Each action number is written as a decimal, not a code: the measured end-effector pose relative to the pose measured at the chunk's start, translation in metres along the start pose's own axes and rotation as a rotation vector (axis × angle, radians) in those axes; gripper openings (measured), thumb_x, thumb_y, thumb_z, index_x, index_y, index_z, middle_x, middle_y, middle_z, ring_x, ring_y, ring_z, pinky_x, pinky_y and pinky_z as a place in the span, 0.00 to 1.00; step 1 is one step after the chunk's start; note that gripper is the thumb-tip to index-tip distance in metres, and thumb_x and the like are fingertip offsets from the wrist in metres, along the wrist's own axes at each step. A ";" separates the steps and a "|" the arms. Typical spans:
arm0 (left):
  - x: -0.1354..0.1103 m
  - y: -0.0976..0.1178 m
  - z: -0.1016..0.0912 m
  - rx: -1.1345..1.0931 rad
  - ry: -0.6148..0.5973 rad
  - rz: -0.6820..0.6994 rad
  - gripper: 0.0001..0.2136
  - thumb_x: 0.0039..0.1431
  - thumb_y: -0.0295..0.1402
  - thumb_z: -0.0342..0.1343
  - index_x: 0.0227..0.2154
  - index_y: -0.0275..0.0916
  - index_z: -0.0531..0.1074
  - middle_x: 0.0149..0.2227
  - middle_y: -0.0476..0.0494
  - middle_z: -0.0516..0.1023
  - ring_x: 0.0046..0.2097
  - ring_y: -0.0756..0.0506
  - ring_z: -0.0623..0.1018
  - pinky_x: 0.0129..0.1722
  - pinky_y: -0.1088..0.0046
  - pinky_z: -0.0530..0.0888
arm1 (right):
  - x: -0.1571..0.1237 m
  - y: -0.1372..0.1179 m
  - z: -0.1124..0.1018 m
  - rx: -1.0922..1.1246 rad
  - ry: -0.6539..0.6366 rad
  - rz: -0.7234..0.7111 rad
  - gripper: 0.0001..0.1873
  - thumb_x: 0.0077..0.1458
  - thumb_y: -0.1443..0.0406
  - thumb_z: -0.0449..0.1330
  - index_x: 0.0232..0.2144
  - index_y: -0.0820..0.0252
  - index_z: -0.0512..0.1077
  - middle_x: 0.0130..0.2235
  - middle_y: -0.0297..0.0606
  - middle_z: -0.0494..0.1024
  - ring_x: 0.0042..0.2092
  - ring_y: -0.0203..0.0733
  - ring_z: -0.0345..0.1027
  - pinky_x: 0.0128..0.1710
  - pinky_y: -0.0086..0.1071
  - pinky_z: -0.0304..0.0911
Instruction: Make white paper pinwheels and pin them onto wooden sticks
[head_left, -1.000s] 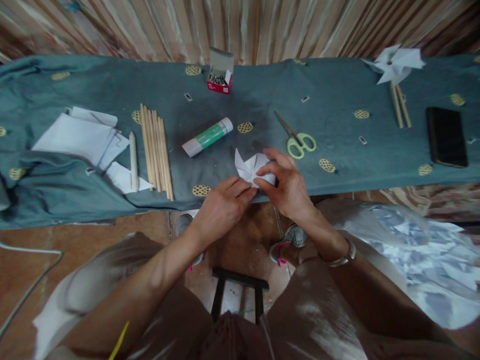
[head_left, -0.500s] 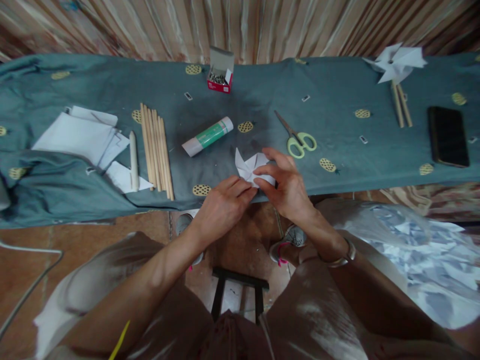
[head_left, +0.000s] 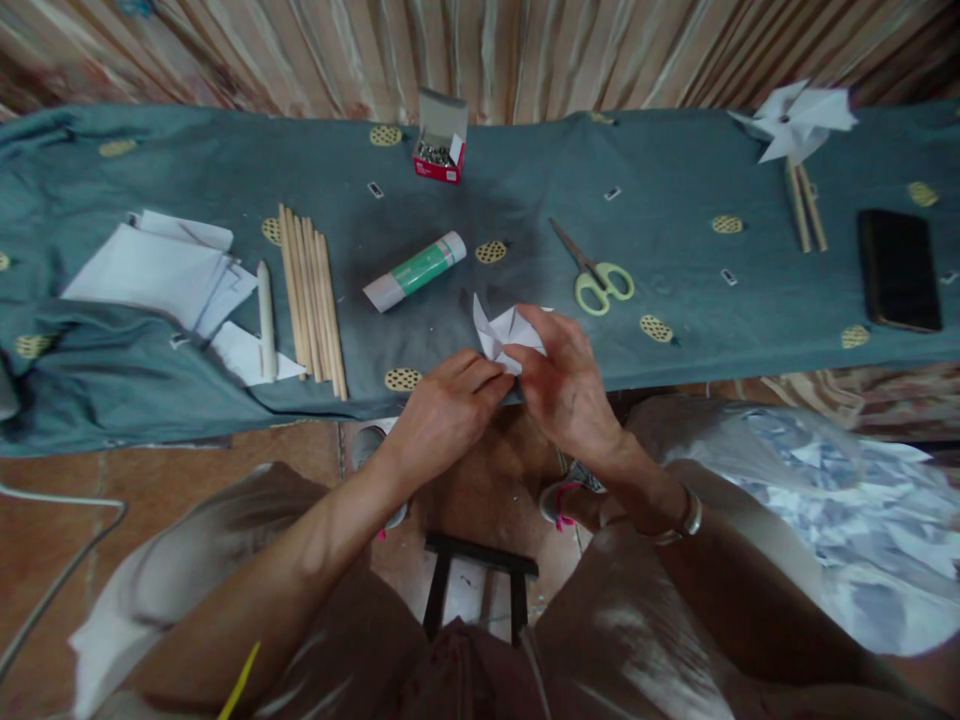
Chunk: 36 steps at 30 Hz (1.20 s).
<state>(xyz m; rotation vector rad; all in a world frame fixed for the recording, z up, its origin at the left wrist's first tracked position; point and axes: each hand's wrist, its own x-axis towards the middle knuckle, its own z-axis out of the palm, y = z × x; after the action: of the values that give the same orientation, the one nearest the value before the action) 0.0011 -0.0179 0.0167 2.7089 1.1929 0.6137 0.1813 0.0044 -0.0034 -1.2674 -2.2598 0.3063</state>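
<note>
A white paper pinwheel (head_left: 504, 332) with folded blades is between my two hands, above the near edge of the cloth-covered table. My left hand (head_left: 448, 408) pinches its lower left part, the fingertips closed on the paper. From the right, my right hand (head_left: 566, 380) grips the pinwheel's right side, with thumb and fingers around it. The fingers cover part of the paper. Beyond the hands lie a green and white glue stick (head_left: 417, 272) and scissors (head_left: 596, 275) with pale green handles.
Several wooden sticks (head_left: 311, 300), a white pen-like stick (head_left: 266, 320) and paper sheets (head_left: 154, 275) lie left. An opened red box (head_left: 439, 150) of small metal pieces stands at the back. A finished-looking pinwheel (head_left: 806, 120) and a black phone (head_left: 898, 270) are right.
My right hand has shifted slightly left and its fingers have closed further over the pinwheel's right side. My left hand has stayed in nearly the same place.
</note>
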 end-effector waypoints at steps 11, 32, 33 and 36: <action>-0.002 -0.004 0.004 -0.010 0.039 -0.022 0.09 0.66 0.26 0.50 0.44 0.33 0.73 0.40 0.39 0.78 0.41 0.43 0.73 0.40 0.65 0.74 | -0.005 -0.005 0.009 0.048 0.016 0.023 0.16 0.64 0.69 0.47 0.46 0.54 0.71 0.62 0.44 0.67 0.66 0.50 0.54 0.61 0.52 0.53; 0.003 -0.009 0.002 0.095 0.089 -0.007 0.08 0.65 0.27 0.52 0.44 0.35 0.74 0.39 0.41 0.78 0.41 0.43 0.73 0.38 0.65 0.69 | 0.005 0.011 -0.008 0.132 0.127 0.161 0.21 0.60 0.64 0.52 0.54 0.62 0.68 0.56 0.53 0.73 0.57 0.54 0.67 0.56 0.53 0.64; 0.004 -0.009 0.002 0.095 0.092 -0.006 0.08 0.65 0.27 0.53 0.44 0.35 0.74 0.39 0.41 0.78 0.41 0.43 0.73 0.38 0.65 0.69 | 0.006 0.011 -0.007 0.141 0.135 0.183 0.22 0.60 0.63 0.53 0.55 0.63 0.68 0.54 0.54 0.75 0.54 0.53 0.70 0.55 0.52 0.66; 0.004 -0.009 0.002 0.092 0.090 -0.008 0.08 0.64 0.27 0.53 0.44 0.35 0.75 0.40 0.40 0.78 0.42 0.42 0.73 0.38 0.65 0.70 | 0.009 0.010 -0.006 0.184 0.140 0.253 0.24 0.57 0.63 0.56 0.55 0.63 0.67 0.47 0.51 0.78 0.43 0.49 0.75 0.47 0.47 0.71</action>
<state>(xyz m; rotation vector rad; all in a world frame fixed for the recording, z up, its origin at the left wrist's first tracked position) -0.0019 -0.0091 0.0140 2.7772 1.2835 0.7032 0.1877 0.0174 0.0003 -1.4294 -1.9091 0.4893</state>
